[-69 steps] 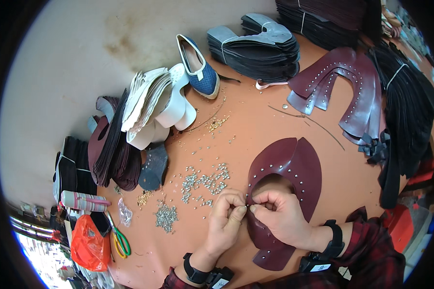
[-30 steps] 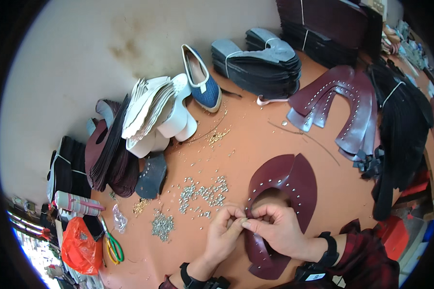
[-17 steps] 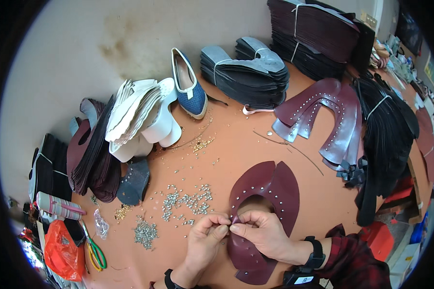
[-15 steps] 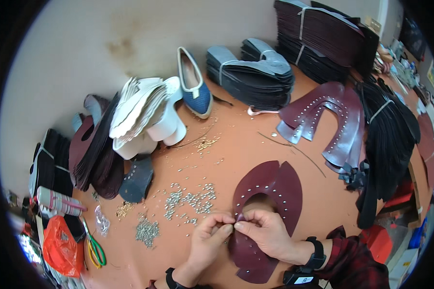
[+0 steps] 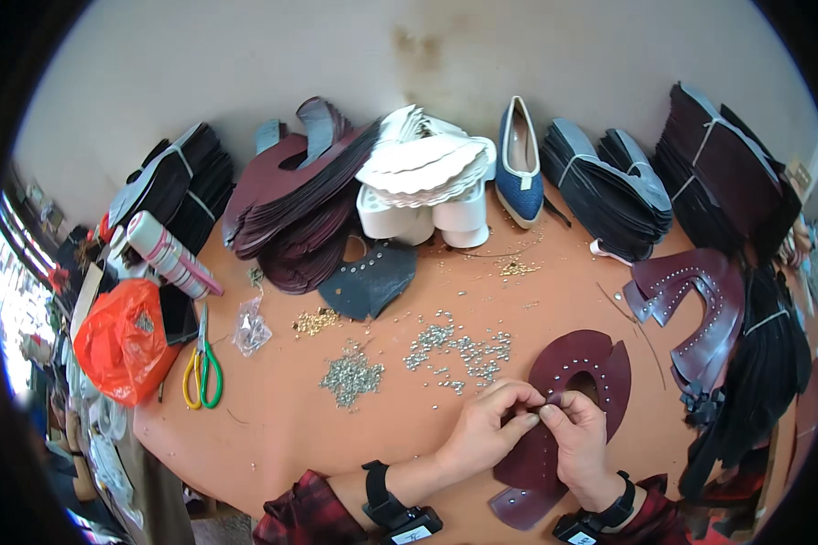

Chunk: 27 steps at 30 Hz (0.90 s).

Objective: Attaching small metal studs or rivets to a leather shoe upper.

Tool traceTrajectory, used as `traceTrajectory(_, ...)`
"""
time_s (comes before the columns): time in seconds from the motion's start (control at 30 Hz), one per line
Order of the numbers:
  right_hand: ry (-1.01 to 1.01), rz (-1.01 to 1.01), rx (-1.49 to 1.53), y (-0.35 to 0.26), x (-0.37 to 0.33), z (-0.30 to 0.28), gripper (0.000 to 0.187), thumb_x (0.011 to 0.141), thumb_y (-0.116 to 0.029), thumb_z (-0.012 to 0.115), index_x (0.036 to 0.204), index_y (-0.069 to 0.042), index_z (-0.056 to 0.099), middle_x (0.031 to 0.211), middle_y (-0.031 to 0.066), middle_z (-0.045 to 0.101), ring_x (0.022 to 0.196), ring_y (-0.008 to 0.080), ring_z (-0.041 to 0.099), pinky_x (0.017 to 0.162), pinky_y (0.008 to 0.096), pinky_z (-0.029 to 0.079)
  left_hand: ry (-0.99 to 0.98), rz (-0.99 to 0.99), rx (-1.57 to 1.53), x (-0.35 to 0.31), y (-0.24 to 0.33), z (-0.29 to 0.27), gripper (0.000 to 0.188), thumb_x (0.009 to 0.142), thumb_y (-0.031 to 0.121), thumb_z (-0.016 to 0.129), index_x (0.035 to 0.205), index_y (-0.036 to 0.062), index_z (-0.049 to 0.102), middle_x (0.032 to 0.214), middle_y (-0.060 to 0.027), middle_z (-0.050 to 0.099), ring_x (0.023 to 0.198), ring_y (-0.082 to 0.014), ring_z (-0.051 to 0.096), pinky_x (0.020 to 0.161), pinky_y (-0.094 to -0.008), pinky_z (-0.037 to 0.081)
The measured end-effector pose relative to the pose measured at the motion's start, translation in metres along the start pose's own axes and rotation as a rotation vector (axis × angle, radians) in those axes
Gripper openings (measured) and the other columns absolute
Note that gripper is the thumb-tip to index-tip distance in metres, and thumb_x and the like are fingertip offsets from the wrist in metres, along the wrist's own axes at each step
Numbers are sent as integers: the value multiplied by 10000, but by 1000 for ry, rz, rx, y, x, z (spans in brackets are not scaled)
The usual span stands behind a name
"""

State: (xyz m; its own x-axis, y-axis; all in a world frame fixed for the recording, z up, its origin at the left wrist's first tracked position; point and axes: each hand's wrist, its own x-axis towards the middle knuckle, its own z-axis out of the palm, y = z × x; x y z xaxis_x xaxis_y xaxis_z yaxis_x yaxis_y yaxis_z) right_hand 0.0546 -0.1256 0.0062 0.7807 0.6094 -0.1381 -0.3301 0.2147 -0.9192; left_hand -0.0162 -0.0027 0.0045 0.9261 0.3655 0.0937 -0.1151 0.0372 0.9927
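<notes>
A burgundy leather shoe upper piece (image 5: 613, 368) lies on the table in front of me, with a row of silver studs around its central opening. My right hand (image 5: 580, 445) is closed on it, thumb and fingers pinching the edge beside the opening. Close against those fingertips, my left hand (image 5: 493, 425) is pinched shut too; whatever sits between its fingers is hidden or too small to name. To the left of the hands lie loose silver studs (image 5: 353, 377), with more silver studs (image 5: 463, 350) scattered beyond them.
Green-and-yellow-handled scissors (image 5: 203, 372), an orange-red plastic bag (image 5: 123, 341) and a spray can (image 5: 168, 250) stand at left. Along the wall are burgundy leather stacks (image 5: 286, 204), white rolls (image 5: 463, 213), a blue shoe (image 5: 521, 173) and black bundles (image 5: 600, 191). Studded burgundy pieces (image 5: 700, 300) lie at right.
The view has swung left, so the table's contents appear farther right. Both hands remain together at the leather piece's edge, their fingertips still pinched.
</notes>
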Motion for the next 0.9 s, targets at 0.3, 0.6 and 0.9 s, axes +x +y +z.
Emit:
traceTrajectory(0.3,-82,256,200,-7,5,-2,105,853,-43,522,940,10,548,903,60,584,807,117,553,756,249,455,29,206,214,4,3,-5,178,728,-37,609,892,14,562,866,-58,528,712,-124,516,637,-245,438)
traceTrajectory(0.6,-103,51,82,-2,4,0,117,851,-33,521,958,11,539,906,49,580,809,95,532,758,227,432,30,240,227,4,2,-3,170,723,-26,620,880,15,566,859,-65,539,693,-138,533,604,-248,444)
traceTrajectory(0.9,-11,34,119,-11,3,1,121,855,-39,498,959,6,541,898,42,584,804,105,540,755,247,438,-9,271,448,12,19,-27,133,721,12,624,845,12,574,828,-80,555,691,-190,554,623,-284,450)
